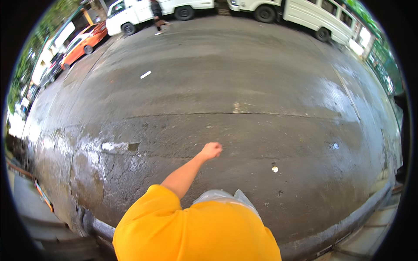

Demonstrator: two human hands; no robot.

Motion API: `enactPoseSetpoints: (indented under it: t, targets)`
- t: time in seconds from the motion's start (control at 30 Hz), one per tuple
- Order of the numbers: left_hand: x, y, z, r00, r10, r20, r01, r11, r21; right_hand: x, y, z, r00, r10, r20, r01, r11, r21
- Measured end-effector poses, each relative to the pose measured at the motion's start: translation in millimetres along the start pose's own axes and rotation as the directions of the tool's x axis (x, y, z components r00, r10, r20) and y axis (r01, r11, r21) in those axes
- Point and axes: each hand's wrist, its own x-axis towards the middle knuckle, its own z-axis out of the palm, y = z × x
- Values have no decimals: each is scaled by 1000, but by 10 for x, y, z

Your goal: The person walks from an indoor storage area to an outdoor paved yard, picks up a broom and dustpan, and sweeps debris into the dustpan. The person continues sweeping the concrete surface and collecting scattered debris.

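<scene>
Broad grey pavement [244, 91] fills the ground ahead, wet and shiny in patches, with a cracked area at left and a long joint running across it. Along the far edge stand a white vehicle [143, 11] at left and a white van [320, 19] at right, both partly cut off by the upper rim; a pedestrian [156, 15] in dark clothing is just beside the former. An orange car [85, 45] stands at upper left, with a dark car [55, 67] near it. Closer in, a white strip [145, 75] lies flat on the pavement, and a small pale object [274, 169] lies well to the right of the left hand [212, 150]. A raised kerb [331, 238] curves along the lower right. The left hand is extended forward over the pavement, clenched in a loose fist and somewhat blurred; whether it encloses anything small cannot be told. The right hand is out of view, so its state cannot be told. The grey item [214, 195] nearest the left forearm is at the front of the yellow shirt [196, 230], partly covered by it; whether it is a bag or clothing, and any contents, cannot be determined.
</scene>
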Motion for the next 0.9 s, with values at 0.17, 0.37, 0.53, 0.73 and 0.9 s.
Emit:
enactPoseSetpoints:
  t: [0.17, 0.37, 0.53, 0.73, 0.9]
  targets:
    - [-93, -379, 506, 874, -328, 357, 227, 928, 296, 1141, -2559, -538, 925, -373, -66, 368, 926, -81]
    - [1172, -405, 992, 595, -731, 335, 669, 681, 298, 1878, -5851, -867, 733, -660, -164, 667, 745, -15]
    - [3995, 440, 1158, 746, -600, 288, 593, 796, 123, 2493, -6046, -674, 887, -393, -242, 452, 846, 284]
    - [7620, 2937, 1776, 955, -178, 238, 167, 984, 69, 2492, -5542, -368, 991, 120, -64, -108, 982, 157]
    - [9437, 4780, 2777, 954, 73, 289, -54, 996, -73, 3555, -5715, -623, 942, 315, -113, -268, 912, 310]
